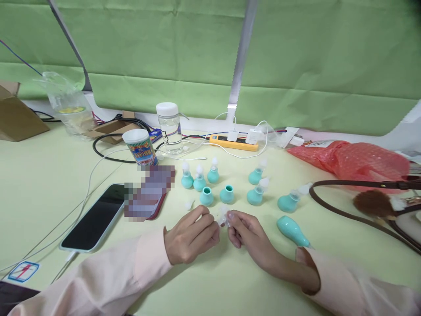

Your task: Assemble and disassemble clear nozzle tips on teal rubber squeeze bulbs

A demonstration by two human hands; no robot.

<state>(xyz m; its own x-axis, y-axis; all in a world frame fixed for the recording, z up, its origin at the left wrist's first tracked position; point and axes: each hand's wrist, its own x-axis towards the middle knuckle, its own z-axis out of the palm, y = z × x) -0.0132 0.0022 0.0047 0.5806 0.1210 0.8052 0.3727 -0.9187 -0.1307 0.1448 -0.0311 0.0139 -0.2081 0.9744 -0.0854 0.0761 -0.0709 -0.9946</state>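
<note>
Between my two hands is a small translucent white piece, pinched from both sides. My left hand has its fingers curled and closed on the piece's left side. My right hand pinches it between thumb and fingers. Just behind them stand two open teal bulbs, one on the left and one on the right. Several teal bulbs with clear tips, such as this one, stand farther back and to the right. A small clear tip lies left of the open bulbs.
A teal bulb lies beside my right wrist. Two phones, one black-screened and one red-cased, lie left. Behind are a paper cup, a water bottle and a yellow power strip. Red wrap and a brown strap lie right.
</note>
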